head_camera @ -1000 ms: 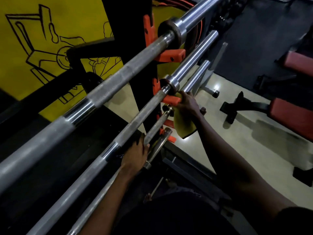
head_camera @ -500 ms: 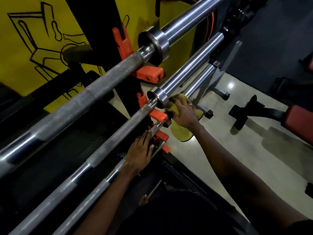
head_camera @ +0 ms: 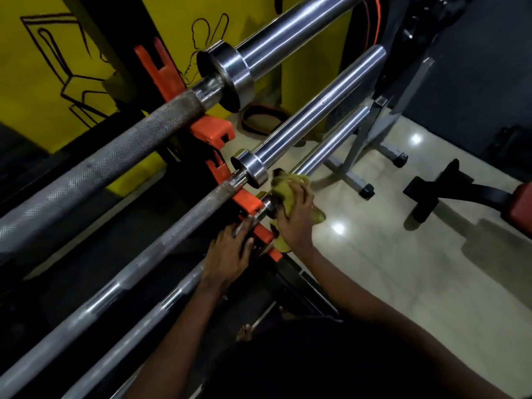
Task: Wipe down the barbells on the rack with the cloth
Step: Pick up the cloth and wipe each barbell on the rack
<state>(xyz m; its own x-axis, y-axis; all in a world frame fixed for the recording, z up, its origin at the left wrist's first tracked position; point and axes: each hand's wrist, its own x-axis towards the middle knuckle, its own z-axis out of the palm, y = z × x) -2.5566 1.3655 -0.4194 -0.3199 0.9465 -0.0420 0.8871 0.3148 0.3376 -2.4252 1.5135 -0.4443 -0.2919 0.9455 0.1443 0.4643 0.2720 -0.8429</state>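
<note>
The right hand [head_camera: 296, 223] is gripping the crumpled yellow cloth [head_camera: 283, 191] around the collar of the lowest steel barbell [head_camera: 178, 292] on the orange-hooked rack [head_camera: 249, 203], while the left hand [head_camera: 230, 254] is resting fairly straight-fingered on its shaft, so the rubbing is probably heading outward along the sleeve.

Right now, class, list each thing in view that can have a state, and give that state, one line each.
Top barbell: racked on orange hook, untouched.
Middle barbell: racked, untouched.
Lower barbell: racked, both hands on it.
Cloth: crumpled, pressed against lower barbell's collar.
Right hand: grips the cloth.
Left hand: rests on lower barbell's shaft, fingers fairly straight.
</note>
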